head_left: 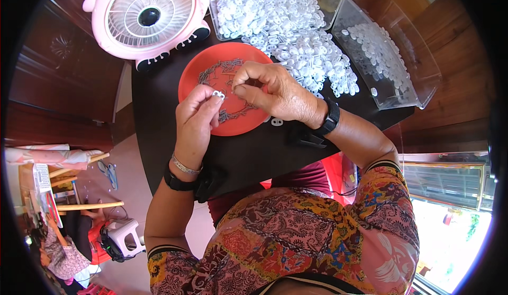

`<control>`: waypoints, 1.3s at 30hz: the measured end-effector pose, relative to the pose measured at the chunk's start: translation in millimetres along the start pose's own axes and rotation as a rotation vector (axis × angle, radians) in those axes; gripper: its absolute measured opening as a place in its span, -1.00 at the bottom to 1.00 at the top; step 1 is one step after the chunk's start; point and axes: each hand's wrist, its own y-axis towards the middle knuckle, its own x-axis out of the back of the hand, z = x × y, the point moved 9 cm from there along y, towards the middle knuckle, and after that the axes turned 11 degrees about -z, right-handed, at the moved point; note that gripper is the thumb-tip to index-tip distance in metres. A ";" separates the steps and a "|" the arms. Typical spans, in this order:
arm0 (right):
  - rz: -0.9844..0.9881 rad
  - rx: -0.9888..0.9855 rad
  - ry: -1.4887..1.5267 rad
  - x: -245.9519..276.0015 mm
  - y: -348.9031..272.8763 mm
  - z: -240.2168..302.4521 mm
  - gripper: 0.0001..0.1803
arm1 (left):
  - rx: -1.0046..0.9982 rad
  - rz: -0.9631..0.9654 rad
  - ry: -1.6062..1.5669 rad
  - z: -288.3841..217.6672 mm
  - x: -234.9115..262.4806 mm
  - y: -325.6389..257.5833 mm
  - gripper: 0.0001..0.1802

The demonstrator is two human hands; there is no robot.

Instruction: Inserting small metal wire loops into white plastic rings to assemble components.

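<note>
Dark table [153, 112] in a cluttered room, pink fan [150, 17] at the dish's 10–11 o'clock, heap of white pieces [280, 20] at 1, clear bin [426, 83] near 3. Red dish [191, 67] held scattered metal pins [231, 65]. Left hand [197, 114], at the dish's 8 o'clock, pinched a small white piece [218, 94] above it. Right hand [278, 91], at 3, had thumb and index in a narrow pinch; couldn't tell whether anything was between them. Step in hand looked like fitting a pin to the piece; next move probably called for a steady left grip and right fingertips lined up with its holes.
</note>
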 end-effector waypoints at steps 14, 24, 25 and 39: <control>0.010 0.066 -0.080 -2.3 -0.7 4.4 -0.97 | -0.095 0.093 0.052 -8.6 -12.9 -6.9 -0.84; 0.048 0.102 -0.149 -5.5 -1.7 7.7 -0.97 | -0.132 0.103 0.126 -6.4 -15.2 -7.3 -0.79; 0.050 0.109 -0.153 -5.7 -1.9 8.6 -0.97 | -0.137 0.104 0.131 -6.9 -15.5 -7.6 -0.79; 0.030 0.263 -0.190 -13.3 -7.4 22.3 -0.97 | -0.123 0.058 0.080 -3.0 -14.8 -10.1 -0.81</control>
